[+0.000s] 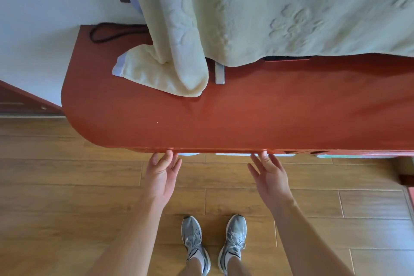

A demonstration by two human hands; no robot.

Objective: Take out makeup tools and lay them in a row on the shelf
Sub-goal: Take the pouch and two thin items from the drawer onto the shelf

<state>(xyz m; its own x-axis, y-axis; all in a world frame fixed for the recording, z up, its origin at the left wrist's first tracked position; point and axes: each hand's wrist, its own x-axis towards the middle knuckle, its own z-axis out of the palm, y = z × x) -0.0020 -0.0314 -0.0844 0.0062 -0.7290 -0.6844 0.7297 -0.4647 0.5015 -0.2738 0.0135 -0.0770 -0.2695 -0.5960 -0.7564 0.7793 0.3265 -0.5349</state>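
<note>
Wood-plank floor [67, 186] seen below left hand [162, 175]; red-brown surface [246, 119] set ahead, draped with pale blanket [268, 6]; white wall [44, 29] far left.

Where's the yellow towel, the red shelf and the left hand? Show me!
yellow towel [161, 74], head view, on its folded lower end.
red shelf [268, 114], head view, on its bare top.
left hand [164, 173], head view, on the middle of the hand.

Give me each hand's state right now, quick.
Left hand: open, fingertips at the front edge of the red shelf, holding nothing.
Right hand: open, fingertips at the same edge, holding nothing.
</note>
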